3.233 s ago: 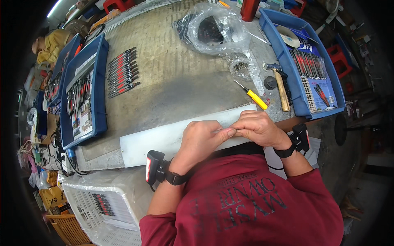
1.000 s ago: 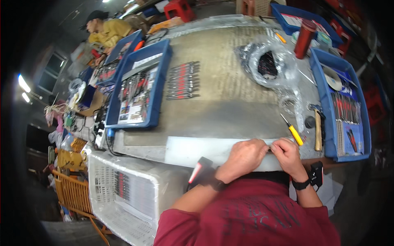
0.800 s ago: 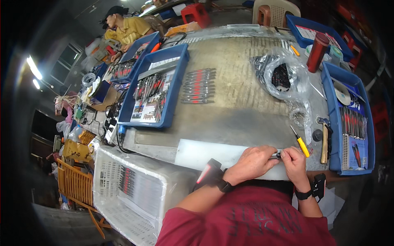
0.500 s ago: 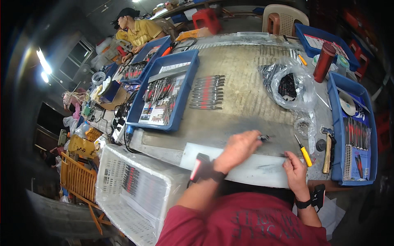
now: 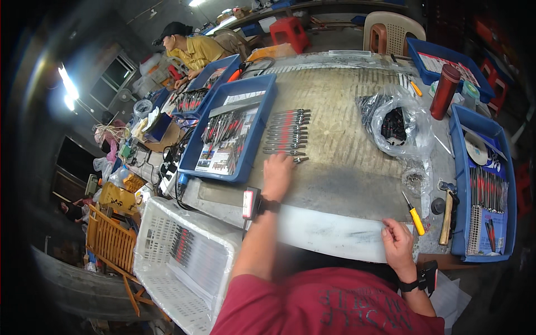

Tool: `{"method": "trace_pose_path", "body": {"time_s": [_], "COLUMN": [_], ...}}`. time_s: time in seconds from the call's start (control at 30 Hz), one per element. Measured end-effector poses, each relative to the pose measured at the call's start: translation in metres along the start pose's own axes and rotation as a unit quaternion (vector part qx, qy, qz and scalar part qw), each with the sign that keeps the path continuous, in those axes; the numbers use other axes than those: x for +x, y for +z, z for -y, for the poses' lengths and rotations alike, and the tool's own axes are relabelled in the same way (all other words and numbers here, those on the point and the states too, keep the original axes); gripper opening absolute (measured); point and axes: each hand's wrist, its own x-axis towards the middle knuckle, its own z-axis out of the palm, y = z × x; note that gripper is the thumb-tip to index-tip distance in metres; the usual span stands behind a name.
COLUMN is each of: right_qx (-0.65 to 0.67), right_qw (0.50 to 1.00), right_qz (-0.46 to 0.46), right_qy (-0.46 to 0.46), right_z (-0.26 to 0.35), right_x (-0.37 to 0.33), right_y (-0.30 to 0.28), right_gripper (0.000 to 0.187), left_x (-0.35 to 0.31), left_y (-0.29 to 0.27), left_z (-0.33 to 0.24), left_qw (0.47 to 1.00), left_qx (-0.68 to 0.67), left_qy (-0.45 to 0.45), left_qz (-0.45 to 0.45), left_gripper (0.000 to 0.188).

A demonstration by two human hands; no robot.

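A row of slim tools [image 5: 287, 128] with red middles and dark metal ends lies side by side on the worktable. At the near end of this row, my left hand [image 5: 277, 176] is closed over one more slim red-and-black tool [image 5: 301, 160]. Only that tool's dark end sticks out to the right of my fingers; the rest is hidden. My right hand [image 5: 398, 245] rests at the right end of a white board [image 5: 335, 231] along the near table edge. Its fingers are loosely bent and apart, with nothing seen in them.
Left of the row stands a blue tray [image 5: 257, 139] of similar tools. A white basket [image 5: 220, 245] is at near left. Rightward are a plastic bag [image 5: 416, 125] of dark parts, a yellow-handled screwdriver [image 5: 416, 220], a hammer [image 5: 446, 218] and another blue tray [image 5: 459, 212]. A co-worker [image 5: 204, 50] sits at far left.
My left hand has swung left from above the white board to the near end of the row, bringing the tool with it. The right hand has stayed at the board, barely shifting.
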Motion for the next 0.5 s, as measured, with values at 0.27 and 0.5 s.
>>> {"method": "trace_pose_path", "body": {"time_s": [0.27, 0.5], "right_qx": [0.007, -0.008], "right_qw": [1.0, 0.999], "right_qz": [-0.009, -0.015], "right_qy": [-0.001, -0.035], "right_z": [0.001, -0.003], "right_x": [-0.001, 0.0], "right_y": [0.0, 0.0], "right_gripper": [0.02, 0.019], "left_x": [0.007, 0.009], "left_y": [0.002, 0.009], "left_z": [0.004, 0.015], "left_qw": [1.0, 0.999], "left_qx": [0.03, -0.004], "left_qy": [-0.004, 0.029], "left_qz": [-0.006, -0.021], "left_gripper": [0.006, 0.008]}}
